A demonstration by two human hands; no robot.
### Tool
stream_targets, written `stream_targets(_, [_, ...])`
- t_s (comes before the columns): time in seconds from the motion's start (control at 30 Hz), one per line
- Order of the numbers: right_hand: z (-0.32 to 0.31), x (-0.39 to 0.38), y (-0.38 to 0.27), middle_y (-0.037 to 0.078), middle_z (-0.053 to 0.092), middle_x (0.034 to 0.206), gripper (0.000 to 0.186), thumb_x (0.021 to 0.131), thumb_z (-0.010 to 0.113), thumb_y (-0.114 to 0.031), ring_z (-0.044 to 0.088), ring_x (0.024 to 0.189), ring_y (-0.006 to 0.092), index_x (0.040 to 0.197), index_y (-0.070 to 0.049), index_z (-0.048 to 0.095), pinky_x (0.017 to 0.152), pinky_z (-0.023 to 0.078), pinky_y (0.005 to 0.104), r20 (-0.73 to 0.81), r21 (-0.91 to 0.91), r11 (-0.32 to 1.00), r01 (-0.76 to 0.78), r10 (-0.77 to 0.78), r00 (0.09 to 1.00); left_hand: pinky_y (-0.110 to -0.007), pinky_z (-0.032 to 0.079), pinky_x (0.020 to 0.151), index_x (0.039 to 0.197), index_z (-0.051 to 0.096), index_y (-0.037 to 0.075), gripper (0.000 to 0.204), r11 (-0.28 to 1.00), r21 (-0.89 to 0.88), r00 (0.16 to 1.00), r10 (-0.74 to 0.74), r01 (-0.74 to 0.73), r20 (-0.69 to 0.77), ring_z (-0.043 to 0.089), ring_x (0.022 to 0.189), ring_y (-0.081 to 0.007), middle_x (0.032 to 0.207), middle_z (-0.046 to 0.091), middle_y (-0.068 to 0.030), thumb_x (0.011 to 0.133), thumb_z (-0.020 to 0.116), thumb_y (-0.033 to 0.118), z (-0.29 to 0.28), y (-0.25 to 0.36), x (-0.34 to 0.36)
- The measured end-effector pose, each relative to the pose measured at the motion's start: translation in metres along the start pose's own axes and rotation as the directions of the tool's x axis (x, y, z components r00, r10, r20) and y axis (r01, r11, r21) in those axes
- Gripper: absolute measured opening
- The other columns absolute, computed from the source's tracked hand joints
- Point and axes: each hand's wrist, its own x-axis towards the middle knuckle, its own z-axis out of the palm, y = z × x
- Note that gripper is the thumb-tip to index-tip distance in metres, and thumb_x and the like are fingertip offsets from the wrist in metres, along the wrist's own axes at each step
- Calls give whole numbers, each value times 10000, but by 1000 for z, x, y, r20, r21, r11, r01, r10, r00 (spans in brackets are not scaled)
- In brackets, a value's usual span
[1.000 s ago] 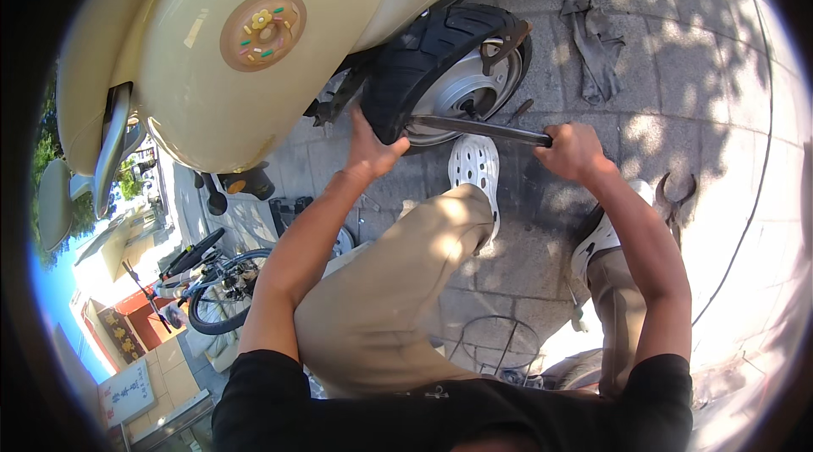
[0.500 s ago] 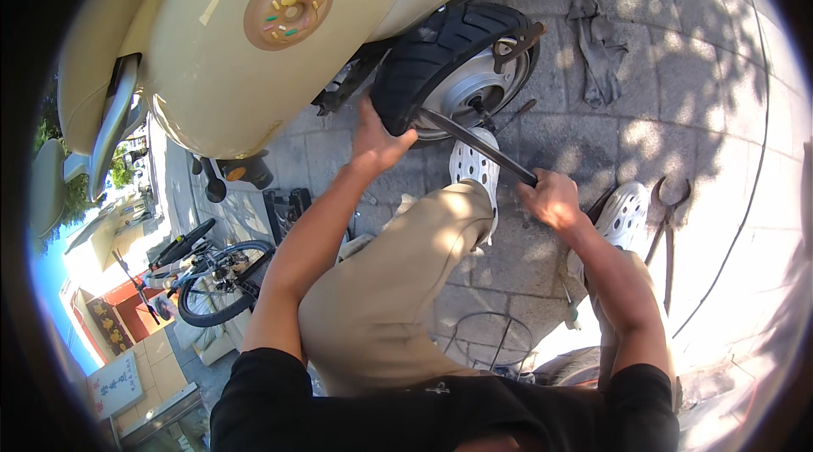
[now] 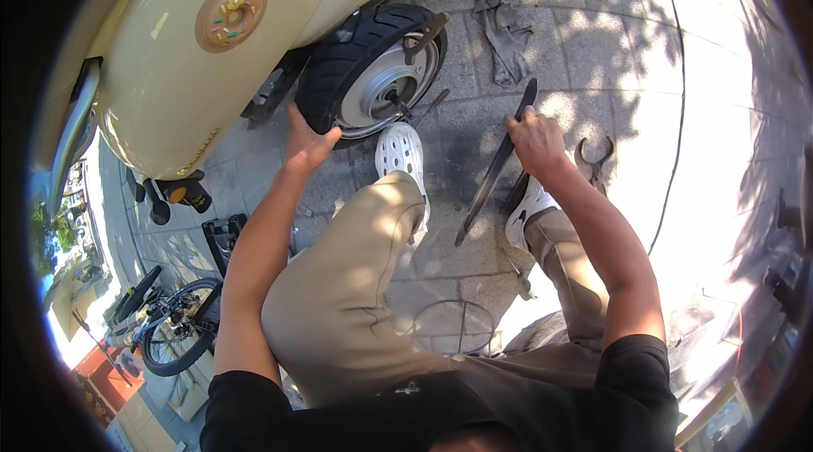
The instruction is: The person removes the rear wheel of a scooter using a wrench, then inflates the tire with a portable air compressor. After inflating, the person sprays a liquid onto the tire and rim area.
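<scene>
A black motorbike-type tire (image 3: pixel 326 83) sits on a silver wheel rim (image 3: pixel 383 83), under a cream scooter body (image 3: pixel 254 88). My left hand (image 3: pixel 310 142) grips the tire's near edge, thumb on the sidewall and fingers partly hidden behind the tread. Away from the wheel, my right hand (image 3: pixel 539 144) is closed round the middle of a long dark flat tire lever (image 3: pixel 491 185), which hangs slantwise above the paving. A rusty tool (image 3: pixel 426 37) is lodged at the rim's far edge. Another thin bar (image 3: pixel 436 103) sticks out beside the axle.
My white clogs (image 3: pixel 400 149) stand close to the wheel. Grey cloth gloves or rags (image 3: pixel 501 37) lie on the paving beyond. Large pincers (image 3: pixel 595 160) lie right of my right foot. A thin cable (image 3: pixel 680 105) crosses the ground. A bicycle (image 3: pixel 178 329) is at the left.
The tire lever has come away from the rim and swung to the right in my right hand, turning upright in view. My left hand keeps its hold on the tire. The view has shifted rightward.
</scene>
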Motion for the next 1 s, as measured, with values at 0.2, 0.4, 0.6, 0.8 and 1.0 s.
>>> stream_targets(0.2, [90,3,-10,219,670,1242,425,962,654,-133,734,1128,375,1386,-110,640,990,562,467,-45,225,972,75,-66,997,-463,274,1334,1695,116,-62,1265,998,2,998,65,-65,-5,348,1589,-434,1692,310,-321,722,871,227,15,-13,9])
stream_targets(0.4, [142,-26,-96,323,634,1318,430,1030,681,-252,673,1218,507,1317,42,556,1041,557,558,279,754,413,-511,502,819,-471,275,1334,1707,102,-62,1294,997,-10,997,76,-76,-20,331,1602,-438,1712,289,-335,733,896,244,9,-37,9])
stream_targets(0.6, [180,-59,-154,322,646,1313,564,1011,736,-418,681,1185,528,1291,51,594,1023,565,573,468,685,189,-704,626,623,-467,259,1343,1721,89,-70,1354,990,17,990,142,-143,11,297,1629,-464,1733,270,-362,768,930,394,16,-57,15])
stream_targets(0.8, [129,-37,-173,282,723,1275,599,952,757,-507,707,1214,460,1202,36,719,1023,556,550,582,639,-32,-768,673,456,-463,251,1346,1701,91,-110,1338,995,95,999,37,-38,12,304,1626,-466,1726,273,-372,757,916,358,5,-37,0])
stream_targets(1.0, [119,-27,-186,304,766,1225,603,938,779,-510,711,1201,501,1202,32,758,1045,545,546,628,681,-64,-730,564,537,-460,271,1334,1687,73,-112,1315,997,-15,997,74,-74,-16,344,1599,-465,1692,316,-374,738,886,298,7,-26,5])
